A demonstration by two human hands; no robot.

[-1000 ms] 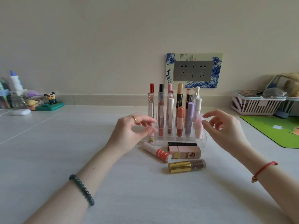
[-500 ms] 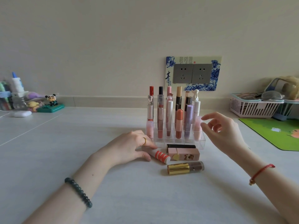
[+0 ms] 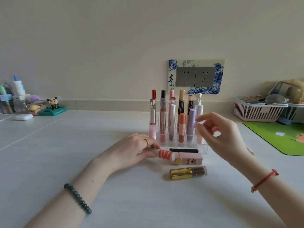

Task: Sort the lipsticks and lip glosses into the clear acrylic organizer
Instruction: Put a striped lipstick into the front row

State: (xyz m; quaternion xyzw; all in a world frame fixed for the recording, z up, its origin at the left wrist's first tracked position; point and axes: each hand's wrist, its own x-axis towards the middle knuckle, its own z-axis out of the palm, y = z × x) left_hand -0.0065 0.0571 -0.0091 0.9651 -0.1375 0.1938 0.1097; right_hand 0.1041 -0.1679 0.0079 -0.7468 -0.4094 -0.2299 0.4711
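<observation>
The clear acrylic organizer (image 3: 204, 149) stands mid-table, filled with several upright lipsticks and glosses. In front of it lie a black tube (image 3: 184, 150), a pink boxy lipstick (image 3: 189, 160) and a gold-capped brown gloss (image 3: 188, 173). My left hand (image 3: 131, 152) grips a white tube with orange stripes (image 3: 165, 154), lifted slightly over the pink lipstick's left end. My right hand (image 3: 220, 137) hovers at the organizer's right side, fingers apart and curled, holding nothing.
A white slatted basket (image 3: 256, 111) and a green mat (image 3: 279, 137) sit at the right. At the far left are bottles, a panda figure (image 3: 53, 102) and a white case (image 3: 23, 117). A socket plate (image 3: 195, 76) is on the wall behind.
My left hand dropped from the organizer's left side to the table, closed on the striped tube and slid it right, raising it. My right hand stayed beside the organizer.
</observation>
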